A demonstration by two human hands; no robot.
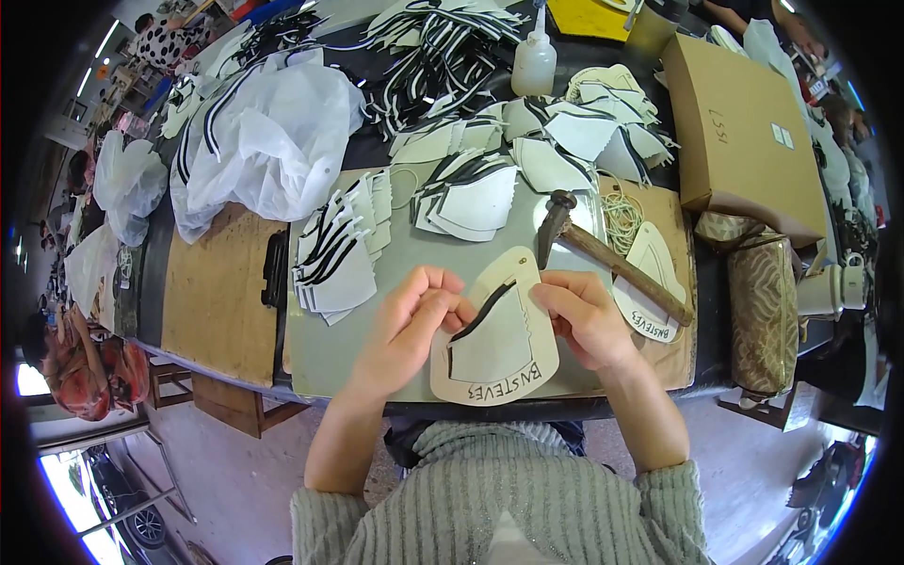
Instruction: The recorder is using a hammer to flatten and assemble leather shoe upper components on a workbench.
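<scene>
Between my hands is a cream card template (452, 384) with rounded corners and handwriting on its lower part, tilted above the work board. A pale grey cut piece (494, 337) with a black strip along its upper left edge and a toothed right edge lies within its outline. My right hand (584, 315) grips the template's upper right edge, thumb in front and fingers behind. On the other side, my left hand (419, 315) is closed, its fingertips curled at the black strip's left end; what they pinch is hidden.
A hammer (612, 264) lies right of my hands, partly over a second template (654, 282). Piles of black-edged pieces (471, 198) spread beyond. A white plastic bag (268, 141), a squeeze bottle (535, 66), a cardboard box (739, 141) and a patterned pouch (763, 315) stand around.
</scene>
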